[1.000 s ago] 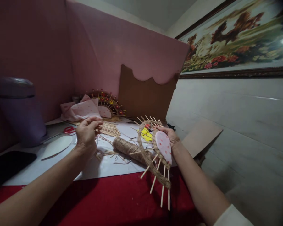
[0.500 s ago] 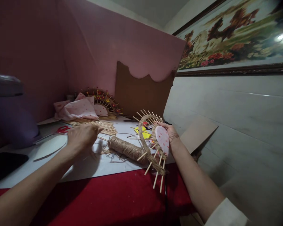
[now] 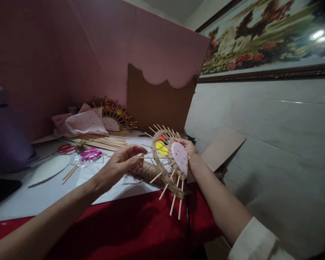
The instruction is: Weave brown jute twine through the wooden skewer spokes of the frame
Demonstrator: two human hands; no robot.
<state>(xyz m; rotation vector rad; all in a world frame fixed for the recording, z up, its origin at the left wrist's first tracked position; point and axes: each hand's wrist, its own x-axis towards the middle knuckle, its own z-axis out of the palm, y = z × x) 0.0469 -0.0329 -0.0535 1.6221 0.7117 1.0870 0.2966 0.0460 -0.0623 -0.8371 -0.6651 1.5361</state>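
My right hand (image 3: pixel 189 150) grips a half-round fan-shaped craft piece by its small pink panel (image 3: pixel 180 156) with red dots. Wooden sticks radiate from this panel through a curved band of woven twine (image 3: pixel 157 159), their ends poking out beyond it. Close to the tip of one stick is my left hand (image 3: pixel 127 159), fingers curved, with a gap between thumb and forefinger. Whether the thumb touches that stick I cannot tell. Behind the hand and the craft piece lies a roll of jute twine (image 3: pixel 148 171), partly hidden.
Red-handled scissors (image 3: pixel 66 148), a magenta packet (image 3: pixel 90 155) and a white oval piece (image 3: pixel 50 169) lie at left. Loose sticks (image 3: pixel 111 142), dotted cloth (image 3: pixel 82 122) and a decorated half-round piece (image 3: pixel 116 112) are behind. A brown board (image 3: pixel 159 104) leans upright; a purple container (image 3: pixel 8 137) stands far left.
My left hand has come right, from above the magenta packet to the craft piece's sticks, and its fingers have loosened. My right hand keeps hold of the piece. The view has shifted slightly.
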